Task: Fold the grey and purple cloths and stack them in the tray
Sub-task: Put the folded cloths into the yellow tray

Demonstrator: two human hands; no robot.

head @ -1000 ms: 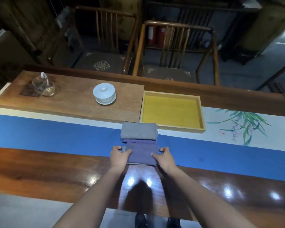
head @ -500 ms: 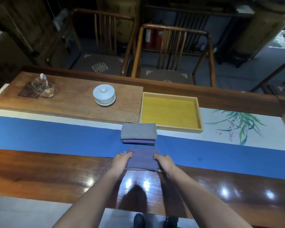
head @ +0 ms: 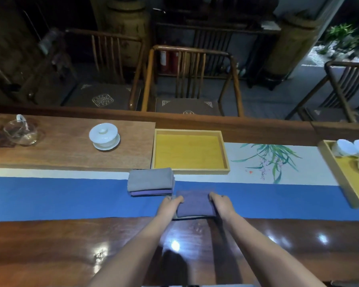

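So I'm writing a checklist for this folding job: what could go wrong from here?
1. Both hands, left and right, pinch only the ends of the purple cloth; lifted that way, its middle may sag and the fold open.
2. The folded stack sits close on the left; a sleeve-level sweep could nudge it.
3. The tray has a raised rim the cloth could catch on.

Your forearms reach forward side by side; your left hand and right hand curl inward, fingers clamped, thumbs facing each other.
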